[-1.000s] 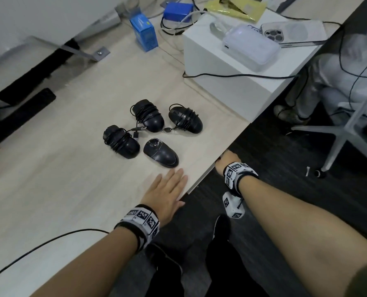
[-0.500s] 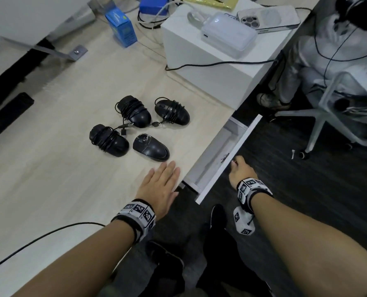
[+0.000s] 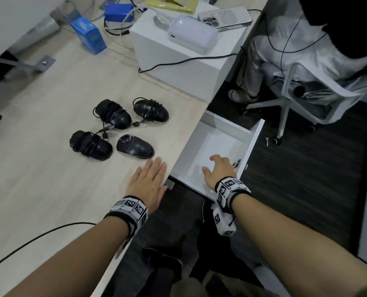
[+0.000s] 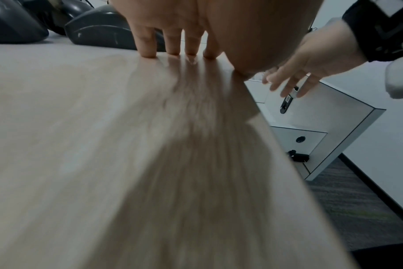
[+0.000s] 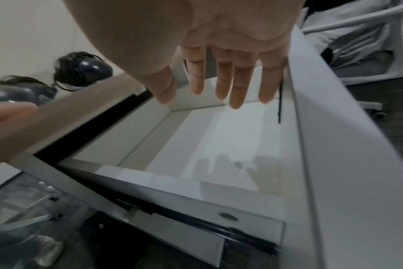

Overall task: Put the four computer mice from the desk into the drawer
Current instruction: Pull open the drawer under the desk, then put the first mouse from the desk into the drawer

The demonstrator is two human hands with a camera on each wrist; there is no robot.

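Several black mice lie together on the pale wooden desk [image 3: 39, 179]: three with cords wound round them [image 3: 114, 114] [image 3: 151, 110] [image 3: 90, 145] and one bare mouse [image 3: 135, 146] nearest me. My left hand [image 3: 150, 179] rests flat on the desk just in front of the bare mouse [image 4: 104, 27], fingers [image 4: 173, 45] straight, holding nothing. The white drawer [image 3: 251, 144] stands pulled out under the desk edge, and its floor [image 5: 230, 136] is bare. My right hand [image 3: 218, 168] hovers over the drawer with its fingers [image 5: 223, 87] spread and holding nothing.
A white box [image 3: 178, 61] at the back right of the desk carries a white device and a phone. A blue carton [image 3: 88, 35] and cables lie behind the mice. A person sits on an office chair [image 3: 289, 99] to the right. A black cable [image 3: 39, 234] crosses the near desk.
The drawer went from shut to wide open, pulled out by my right hand. That hand has let go of the front and moved over the drawer's inside. My left hand stayed put.
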